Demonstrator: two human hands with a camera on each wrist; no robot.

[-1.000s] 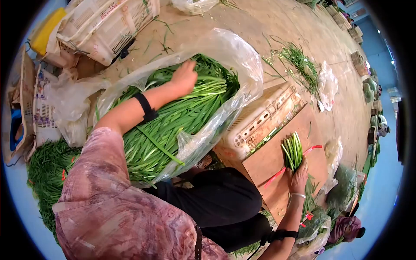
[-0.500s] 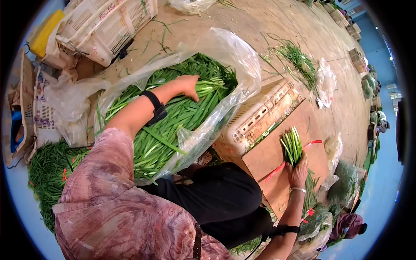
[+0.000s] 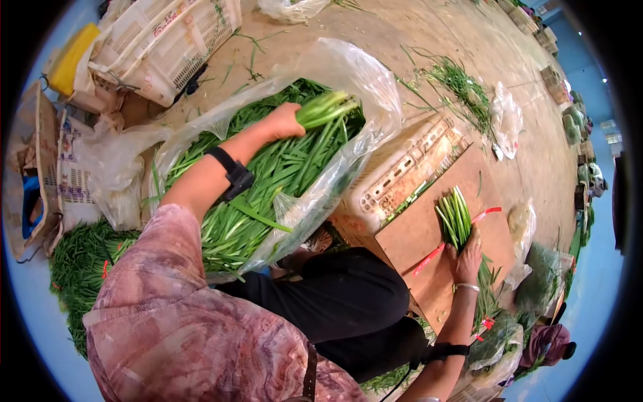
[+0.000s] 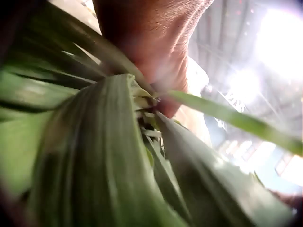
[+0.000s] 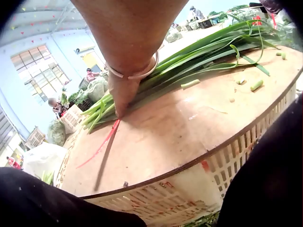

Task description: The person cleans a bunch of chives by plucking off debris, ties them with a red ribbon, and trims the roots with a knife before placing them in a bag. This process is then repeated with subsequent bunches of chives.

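My left hand (image 3: 284, 122) grips a small bunch of green stalks (image 3: 325, 110), pale ends outward, just above the heap of leaves (image 3: 268, 181) in a clear plastic bag (image 3: 355, 63). Broad leaves (image 4: 94, 151) cover much of the left wrist view, hiding the fingers. On a brown board (image 3: 415, 251), my right hand (image 3: 465, 260) holds a bundle of stalks (image 3: 455, 218) with its thumb and fingers around it. Red tape (image 3: 429, 260) extends from beneath that bundle. In the right wrist view the hand (image 5: 124, 94) presses down over the bundle (image 5: 203, 54).
The board rests on a plastic crate (image 3: 402, 174) beside the bag. More crates (image 3: 177, 50) stand at the upper left, above tied greens (image 3: 80, 268). Loose greens (image 3: 462, 87) and a plastic bag (image 3: 506, 120) lie on the floor. Cut stem pieces (image 5: 256, 85) dot the board.
My left hand has gathered a bunch from the heap, lifted it and drawn back slightly to the left. The right hand stays around its bundle on the board.
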